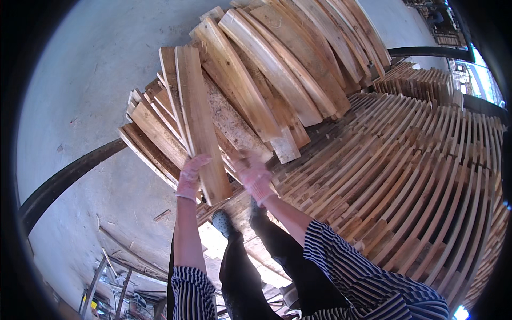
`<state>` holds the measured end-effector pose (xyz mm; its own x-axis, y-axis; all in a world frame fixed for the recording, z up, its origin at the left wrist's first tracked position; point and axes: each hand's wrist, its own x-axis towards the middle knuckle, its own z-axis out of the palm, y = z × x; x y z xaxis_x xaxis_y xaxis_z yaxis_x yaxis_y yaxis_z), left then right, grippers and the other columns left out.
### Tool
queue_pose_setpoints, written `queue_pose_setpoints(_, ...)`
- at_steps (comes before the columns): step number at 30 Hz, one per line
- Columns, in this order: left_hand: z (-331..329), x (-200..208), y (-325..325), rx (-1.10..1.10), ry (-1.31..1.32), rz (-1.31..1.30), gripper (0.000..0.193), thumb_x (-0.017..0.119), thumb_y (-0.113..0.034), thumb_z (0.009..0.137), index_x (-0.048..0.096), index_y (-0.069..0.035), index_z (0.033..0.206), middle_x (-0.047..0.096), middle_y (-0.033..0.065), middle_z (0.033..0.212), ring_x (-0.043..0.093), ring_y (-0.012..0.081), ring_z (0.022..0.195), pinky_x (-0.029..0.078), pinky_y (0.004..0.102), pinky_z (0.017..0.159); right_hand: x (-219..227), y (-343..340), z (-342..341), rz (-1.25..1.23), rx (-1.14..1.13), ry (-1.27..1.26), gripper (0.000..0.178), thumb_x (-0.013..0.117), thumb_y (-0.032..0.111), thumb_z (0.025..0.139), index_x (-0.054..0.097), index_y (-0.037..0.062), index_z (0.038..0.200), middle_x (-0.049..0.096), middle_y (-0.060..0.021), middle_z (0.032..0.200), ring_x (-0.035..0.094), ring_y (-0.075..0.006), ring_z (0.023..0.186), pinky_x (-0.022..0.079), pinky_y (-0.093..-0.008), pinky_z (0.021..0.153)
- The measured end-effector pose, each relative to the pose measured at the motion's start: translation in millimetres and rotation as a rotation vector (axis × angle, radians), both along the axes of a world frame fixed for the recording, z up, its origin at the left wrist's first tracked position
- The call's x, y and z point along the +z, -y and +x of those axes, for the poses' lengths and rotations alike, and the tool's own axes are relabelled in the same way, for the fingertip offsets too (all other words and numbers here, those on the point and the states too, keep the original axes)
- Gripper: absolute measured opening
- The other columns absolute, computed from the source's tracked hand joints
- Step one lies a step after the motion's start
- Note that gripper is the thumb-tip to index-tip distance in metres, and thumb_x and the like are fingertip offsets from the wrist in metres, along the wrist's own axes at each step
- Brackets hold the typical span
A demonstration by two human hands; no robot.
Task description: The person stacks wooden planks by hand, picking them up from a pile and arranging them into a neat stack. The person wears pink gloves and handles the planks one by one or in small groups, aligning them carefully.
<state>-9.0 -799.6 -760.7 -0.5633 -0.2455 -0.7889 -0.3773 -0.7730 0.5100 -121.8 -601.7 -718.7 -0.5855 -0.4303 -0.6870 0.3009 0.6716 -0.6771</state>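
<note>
A long pale wooden board [198, 117] lies on edge-tilted boards at the near left end of a leaning pile [277, 69]. My left hand [193, 175], in a pinkish work glove, is closed on the left edge of this board near its lower end. To the right of the board is my right hand [253, 175], gloved alike and in front of the pile's lower ends. Motion smears its fingers, so I cannot make out whether it holds anything. Other boards in the pile overlap, some with rough, bark-marked faces.
At the right, many narrow wooden strips [394, 176] stand in long close rows. A dark curved bar [69, 176] runs along the pale wall [90, 90] at the left. Scrap wood and a metal frame [122, 293] are at the lower left. My shoe [223, 222] is below the board.
</note>
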Motion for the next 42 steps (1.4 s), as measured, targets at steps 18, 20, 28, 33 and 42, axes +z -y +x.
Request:
queue_pose_setpoints(18, 13, 186, -77, -0.175, 0.452, -0.393, 0.073, 0.081, -0.037, 0.087, 0.051, -0.002, 0.145, 0.069, 0.0089, 0.113, 0.066, 0.0151, 0.099, 0.054, 0.0306, 0.083, 145, -28, 77, -0.611, -0.209, 0.630, 0.076, 0.081, 0.029, 0.089, 0.041, -0.0016, 0.145, 0.064, -0.0144, 0.126, 0.068, -0.0183, 0.101, 0.060, -0.0340, 0.081)
queue_pose_setpoints(20, 23, 207, -87, -0.251, 0.466, -0.292, 0.078, 0.078, -0.049, 0.086, 0.055, 0.001, 0.142, 0.069, 0.0096, 0.118, 0.063, 0.0185, 0.109, 0.053, 0.0349, 0.089, 170, -32, 95, -0.476, -0.318, 0.659, 0.059, 0.088, 0.023, 0.081, 0.058, 0.0014, 0.127, 0.069, -0.0044, 0.096, 0.066, -0.0128, 0.077, 0.055, -0.0273, 0.067)
queue_pose_setpoints(28, 20, 272, -123, 0.018, -0.023, 0.280, 0.066, 0.071, -0.041, 0.092, 0.054, 0.002, 0.139, 0.063, 0.0134, 0.123, 0.062, 0.0258, 0.112, 0.054, 0.0403, 0.096, 364, -47, 66, 0.075, -0.008, 0.303, 0.053, 0.084, 0.046, 0.063, 0.075, 0.0027, 0.093, 0.070, -0.0088, 0.075, 0.066, -0.0209, 0.069, 0.052, -0.0348, 0.065)
queue_pose_setpoints(33, -34, 419, -165, -0.252, -0.189, 0.094, 0.066, 0.069, -0.042, 0.093, 0.053, 0.002, 0.140, 0.062, 0.0144, 0.125, 0.062, 0.0269, 0.114, 0.054, 0.0412, 0.097, 504, -121, 74, 0.089, 0.099, 0.070, 0.068, 0.083, 0.039, 0.063, 0.066, 0.0040, 0.119, 0.072, -0.0145, 0.101, 0.070, -0.0272, 0.090, 0.055, -0.0391, 0.077)
queue_pose_setpoints(42, -108, 674, -266, -0.648, -0.632, -0.245, 0.066, 0.065, -0.044, 0.095, 0.051, 0.001, 0.141, 0.061, 0.0162, 0.128, 0.061, 0.0287, 0.116, 0.054, 0.0427, 0.098, 722, -233, 148, -0.007, -0.295, -0.905, 0.088, 0.081, 0.025, 0.059, 0.048, 0.0099, 0.139, 0.064, -0.0181, 0.121, 0.065, -0.0388, 0.107, 0.055, -0.0472, 0.087)
